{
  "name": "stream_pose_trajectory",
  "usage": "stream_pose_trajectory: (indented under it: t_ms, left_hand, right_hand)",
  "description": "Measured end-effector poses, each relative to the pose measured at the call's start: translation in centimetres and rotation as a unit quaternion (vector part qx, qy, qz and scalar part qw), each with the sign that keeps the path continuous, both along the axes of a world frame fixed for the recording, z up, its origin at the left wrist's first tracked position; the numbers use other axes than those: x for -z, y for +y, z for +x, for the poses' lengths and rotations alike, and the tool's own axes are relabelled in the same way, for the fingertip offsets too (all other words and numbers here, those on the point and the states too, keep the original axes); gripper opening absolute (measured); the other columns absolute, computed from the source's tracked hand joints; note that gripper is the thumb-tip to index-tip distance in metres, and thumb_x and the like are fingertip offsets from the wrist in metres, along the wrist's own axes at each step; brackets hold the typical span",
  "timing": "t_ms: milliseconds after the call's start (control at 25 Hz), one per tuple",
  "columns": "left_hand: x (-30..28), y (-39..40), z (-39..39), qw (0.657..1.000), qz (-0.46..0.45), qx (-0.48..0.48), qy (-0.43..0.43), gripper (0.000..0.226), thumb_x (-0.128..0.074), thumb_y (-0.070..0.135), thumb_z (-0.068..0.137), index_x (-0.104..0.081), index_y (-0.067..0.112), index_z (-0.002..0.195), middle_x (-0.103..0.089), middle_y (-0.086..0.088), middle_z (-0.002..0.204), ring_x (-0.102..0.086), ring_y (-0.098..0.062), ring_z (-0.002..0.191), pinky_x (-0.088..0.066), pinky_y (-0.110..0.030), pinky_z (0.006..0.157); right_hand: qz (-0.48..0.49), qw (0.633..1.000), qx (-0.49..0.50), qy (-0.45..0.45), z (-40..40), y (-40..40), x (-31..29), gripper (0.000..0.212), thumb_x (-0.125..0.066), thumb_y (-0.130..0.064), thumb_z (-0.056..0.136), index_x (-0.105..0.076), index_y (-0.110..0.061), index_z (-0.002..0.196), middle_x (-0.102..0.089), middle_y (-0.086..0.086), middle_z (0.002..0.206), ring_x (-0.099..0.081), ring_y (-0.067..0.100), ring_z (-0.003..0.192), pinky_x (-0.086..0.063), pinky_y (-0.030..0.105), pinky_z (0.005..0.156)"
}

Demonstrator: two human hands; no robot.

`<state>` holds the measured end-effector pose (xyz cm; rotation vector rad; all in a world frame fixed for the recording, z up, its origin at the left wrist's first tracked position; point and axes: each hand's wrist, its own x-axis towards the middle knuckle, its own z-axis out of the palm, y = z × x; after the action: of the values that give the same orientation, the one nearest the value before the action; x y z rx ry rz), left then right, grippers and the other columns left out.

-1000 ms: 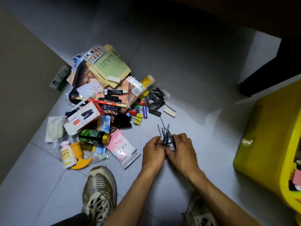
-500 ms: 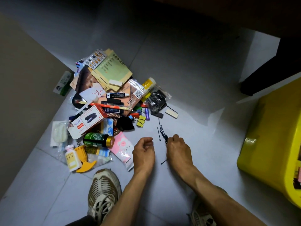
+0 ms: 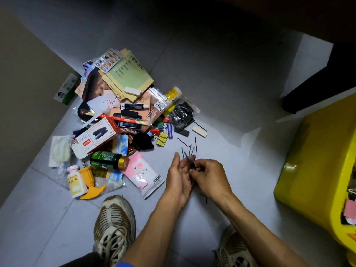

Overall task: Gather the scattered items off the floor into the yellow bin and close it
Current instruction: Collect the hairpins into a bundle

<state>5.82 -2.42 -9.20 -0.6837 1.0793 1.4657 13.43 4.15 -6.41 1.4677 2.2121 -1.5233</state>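
My left hand [image 3: 179,178] lies palm up just above the floor, fingers straight, with thin black hairpins across it. My right hand [image 3: 210,176] pinches a bunch of hairpins [image 3: 191,163] over that palm. Several loose hairpins [image 3: 189,144] lie on the grey tiles just beyond my fingers, and one more hairpin [image 3: 205,198] lies under my right wrist. The yellow bin [image 3: 316,170] stands at the right edge, open, with items inside. A pile of scattered items [image 3: 123,120] spreads to the left: papers, a stapler box, a green bottle, a pink wipes pack.
My two shoes [image 3: 114,226] are planted at the bottom of the view. A beige wall [image 3: 23,93] runs along the left. A dark furniture leg [image 3: 316,89] stands behind the bin. Yellow binder clips [image 3: 161,138] lie near the loose hairpins.
My left hand has turned palm up and opened. My right hand has lifted the hairpins off the floor and brought them over the left palm.
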Motion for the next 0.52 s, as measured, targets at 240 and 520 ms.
stream_pose_trajectory:
  t_ms: [240, 520]
  left_hand:
    - [-1.1, -0.1, -0.9, 0.999, -0.008, -0.031, 0.0, 0.037, -0.04, 0.033, 0.101, -0.066, 0.009, 0.092, -0.069, -0.005, 0.069, -0.069, -0.02, 0.061, -0.054, -0.026, 0.052]
    - [-0.7, -1.3, -1.8, 0.995, -0.085, 0.006, 0.05, 0.022, -0.042, 0.017, 0.093, -0.061, 0.007, 0.091, -0.048, -0.001, 0.056, -0.038, -0.012, 0.041, -0.027, -0.018, 0.039]
  right_hand:
    - [0.07, 0.996, -0.054, 0.025, -0.1, -0.9, -3.2, 0.019, -0.056, -0.021, 0.092, -0.071, -0.02, 0.104, -0.075, 0.0, 0.095, -0.069, 0.018, 0.087, -0.054, 0.033, 0.079]
    - [0.195, 0.97, -0.069, -0.128, -2.9, 3.1, 1.5, 0.035, -0.056, -0.038, 0.091, -0.061, -0.01, 0.112, -0.064, 0.009, 0.111, -0.06, 0.032, 0.098, -0.048, 0.037, 0.078]
